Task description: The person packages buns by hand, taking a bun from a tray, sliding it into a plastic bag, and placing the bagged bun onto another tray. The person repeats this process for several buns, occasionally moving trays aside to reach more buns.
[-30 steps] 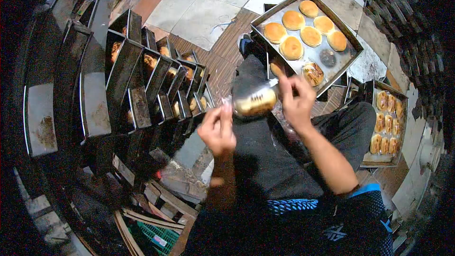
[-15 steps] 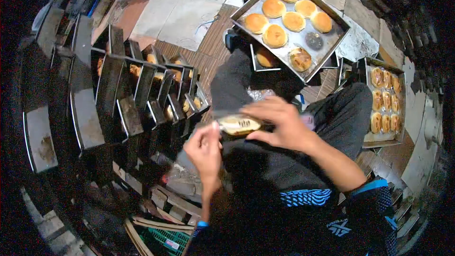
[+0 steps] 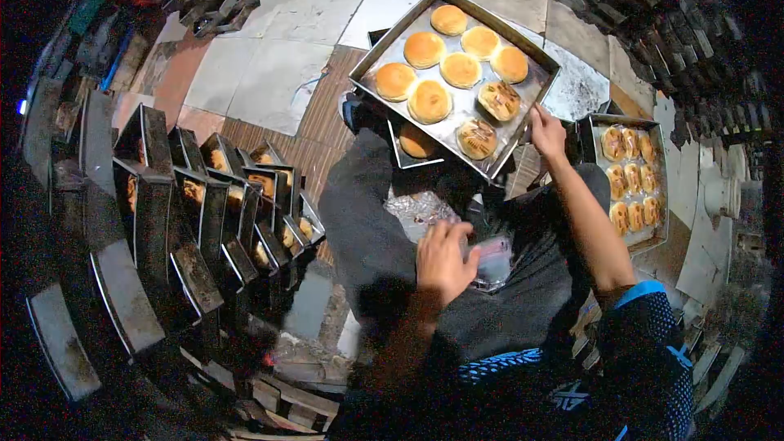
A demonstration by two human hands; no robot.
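Observation:
My right hand [image 3: 547, 135] is at the right rim of a metal baking tray [image 3: 527, 108], its fingers curled over the edge. On this tray lie several round golden buns [image 3: 429, 101]. Two browner buns with dark printed marks, one bun [image 3: 500, 100] and another bun [image 3: 476, 139], sit at the near right side and look wrapped in clear film. Over my lap, my left hand [image 3: 445, 261] is slightly blurred, with thumb and fingers apart and nothing visible in it. Just right of it lies a stack of clear plastic bags [image 3: 494, 263].
Crumpled clear plastic [image 3: 420, 211] lies between my legs. Beneath the tray is another tray [image 3: 420, 162] with a bun. At right stands a tray of oblong buns [image 3: 663, 233]. Stacked metal trays [image 3: 196, 278] holding buns crowd the left; more stacked trays [image 3: 653, 16] stand at upper right.
The marked bun that was between my hands is now on the tray, over the former dark spot. My right hand has moved up to the rim; my left hand moved right, towards the bags.

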